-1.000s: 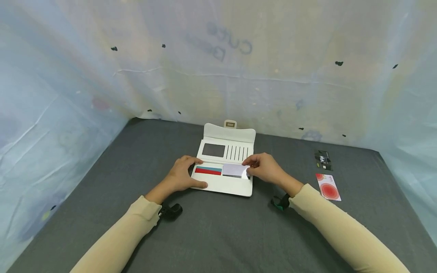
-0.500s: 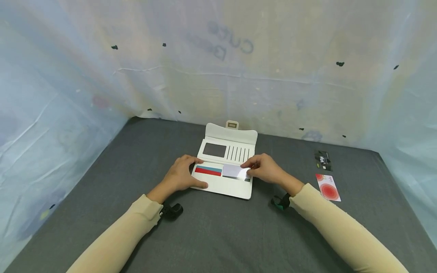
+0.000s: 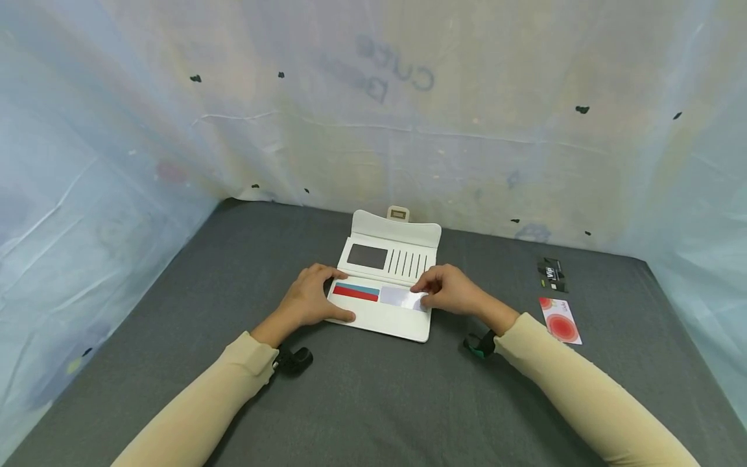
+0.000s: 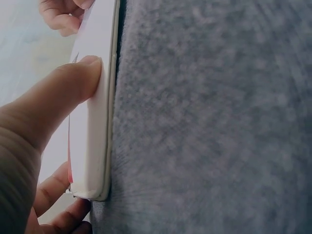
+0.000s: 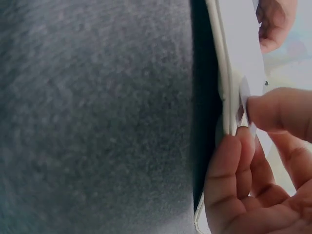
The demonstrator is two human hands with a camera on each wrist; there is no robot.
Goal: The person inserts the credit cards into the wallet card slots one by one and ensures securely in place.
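A white wallet (image 3: pixel 382 318) lies open on the grey tabletop (image 3: pixel 373 402), flap toward the back wall. A red and blue card (image 3: pixel 356 291) sits in its left slot. My left hand (image 3: pixel 309 301) grips the wallet's left end, thumb along the near edge (image 4: pixel 73 87) against the wallet (image 4: pixel 95 141). My right hand (image 3: pixel 449 290) pinches a pale grey card (image 3: pixel 399 297) that is partly down in the right slot. In the right wrist view its fingers (image 5: pixel 273 114) press at the wallet's edge (image 5: pixel 226 97).
A red-and-white card (image 3: pixel 561 320) and a black card (image 3: pixel 552 274) lie on the tabletop to the right of my hands. Pale plastic sheeting (image 3: pixel 373 117) walls the table at the back and on both sides.
My right hand has pushed the pale grey card lower into the right slot, so less of it shows. The left hand has kept its hold on the wallet.
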